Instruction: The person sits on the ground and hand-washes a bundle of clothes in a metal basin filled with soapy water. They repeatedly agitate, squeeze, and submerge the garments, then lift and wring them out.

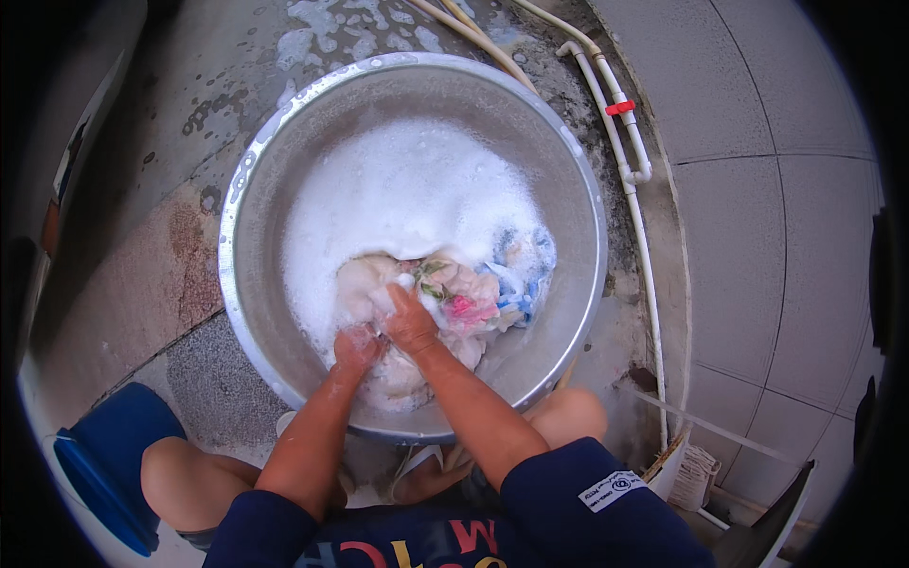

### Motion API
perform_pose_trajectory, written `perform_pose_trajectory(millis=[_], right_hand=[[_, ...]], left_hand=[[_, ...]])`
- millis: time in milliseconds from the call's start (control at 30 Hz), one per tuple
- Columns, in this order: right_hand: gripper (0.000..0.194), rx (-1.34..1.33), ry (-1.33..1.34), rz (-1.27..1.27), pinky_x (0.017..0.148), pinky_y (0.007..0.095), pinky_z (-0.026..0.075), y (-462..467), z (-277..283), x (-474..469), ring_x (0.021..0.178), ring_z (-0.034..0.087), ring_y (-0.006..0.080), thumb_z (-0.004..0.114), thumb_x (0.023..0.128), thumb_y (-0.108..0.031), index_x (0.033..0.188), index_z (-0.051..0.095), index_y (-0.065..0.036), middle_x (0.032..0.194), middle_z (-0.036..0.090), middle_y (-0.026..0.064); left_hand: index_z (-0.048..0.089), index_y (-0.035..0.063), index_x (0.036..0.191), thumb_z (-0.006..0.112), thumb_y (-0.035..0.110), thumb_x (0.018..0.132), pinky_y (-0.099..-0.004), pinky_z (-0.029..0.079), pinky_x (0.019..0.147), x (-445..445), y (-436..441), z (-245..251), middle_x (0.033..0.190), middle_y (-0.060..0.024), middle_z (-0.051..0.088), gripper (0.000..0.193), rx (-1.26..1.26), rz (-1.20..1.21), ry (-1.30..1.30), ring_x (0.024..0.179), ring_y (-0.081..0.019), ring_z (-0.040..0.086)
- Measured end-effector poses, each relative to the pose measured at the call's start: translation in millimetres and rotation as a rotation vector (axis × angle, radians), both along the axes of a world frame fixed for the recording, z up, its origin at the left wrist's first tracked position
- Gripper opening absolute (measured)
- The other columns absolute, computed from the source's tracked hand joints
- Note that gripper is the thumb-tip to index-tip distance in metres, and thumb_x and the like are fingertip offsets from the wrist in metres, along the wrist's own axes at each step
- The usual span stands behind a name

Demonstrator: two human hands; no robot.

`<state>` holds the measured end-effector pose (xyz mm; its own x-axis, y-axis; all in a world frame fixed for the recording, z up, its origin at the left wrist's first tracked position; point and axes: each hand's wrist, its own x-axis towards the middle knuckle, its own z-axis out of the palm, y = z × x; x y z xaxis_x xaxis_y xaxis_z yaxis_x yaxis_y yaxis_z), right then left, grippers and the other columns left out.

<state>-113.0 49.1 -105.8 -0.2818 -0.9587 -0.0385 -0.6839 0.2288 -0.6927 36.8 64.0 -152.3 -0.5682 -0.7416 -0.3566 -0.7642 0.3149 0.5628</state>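
Note:
A wide, round metal basin [236, 341] stands before me, with thick white suds [419, 192] over its far and left parts. Pale cloth with a pink and green floral print [461, 291] lies wet at the near side, and blue-and-white cloth [522, 284] sits to its right, partly under foam. My left hand [357, 346] is on the pale cloth at the near left, its fingers bent and partly hidden by foam and fabric. Close beside it, my right hand [410, 317] grips a bunched, sudsy part of the same cloth.
A blue plastic bucket [117, 440] is at the lower left. White plastic pipes with a red valve handle [620, 108] run along the right, beside grey floor tiles [724, 234]. A beige hose [483, 42] passes behind the basin. A bundle of white strands [694, 477] sits lower right.

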Motion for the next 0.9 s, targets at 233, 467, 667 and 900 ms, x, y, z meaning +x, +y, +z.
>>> perform_pose_trajectory(millis=[233,467,667,900], right_hand=[[0.022,-0.011,0.097,-0.045,0.079,0.0485,0.05,-68.1,-26.3,-40.3,0.094,0.06,0.0456,0.049,0.083,-0.001,0.102,0.061,0.0,0.098,0.062,0.0258],[0.024,-0.085,0.101,-0.048,0.083,0.0458,0.051,-26.7,-13.2,-19.8,0.099,0.06,0.0413,0.061,0.083,-0.012,0.105,0.059,-0.003,0.11,0.06,0.0213],[0.017,0.037,0.018,-0.074,0.076,0.048,0.05,-74.0,-22.2,-45.8,0.088,0.061,0.0453,0.051,0.082,-0.003,0.094,0.064,-0.002,0.094,0.062,0.0244],[0.025,-0.105,0.161,-0.071,0.078,0.0463,0.052,-33.8,-18.9,-13.9,0.089,0.062,0.0404,0.061,0.079,-0.01,0.103,0.062,-0.006,0.103,0.062,0.0179]], left_hand=[[0.045,-0.013,0.133,0.057,0.043,0.09,-0.0424,0.051,0.086,-24.3,-33.2,27.6,0.101,-0.0211,0.069,0.072,0.193,-0.048,-0.271,0.094,-0.0322,0.067],[0.056,-0.0065,0.124,0.053,0.036,0.09,-0.0408,0.053,0.081,-11.2,-25.9,-9.2,0.107,-0.0173,0.069,0.055,0.188,-0.146,-0.153,0.093,-0.0288,0.068],[0.032,-0.0097,0.143,0.052,0.04,0.091,-0.0418,0.054,0.078,-15.7,-31.4,-24.7,0.101,-0.0169,0.07,0.075,0.118,-0.233,-0.394,0.09,-0.0314,0.068],[0.03,-0.0029,0.147,0.056,0.031,0.086,-0.0473,0.053,0.072,-0.9,-22.5,-35.8,0.094,-0.0193,0.07,0.074,0.145,-0.18,-0.117,0.081,-0.0363,0.068]])
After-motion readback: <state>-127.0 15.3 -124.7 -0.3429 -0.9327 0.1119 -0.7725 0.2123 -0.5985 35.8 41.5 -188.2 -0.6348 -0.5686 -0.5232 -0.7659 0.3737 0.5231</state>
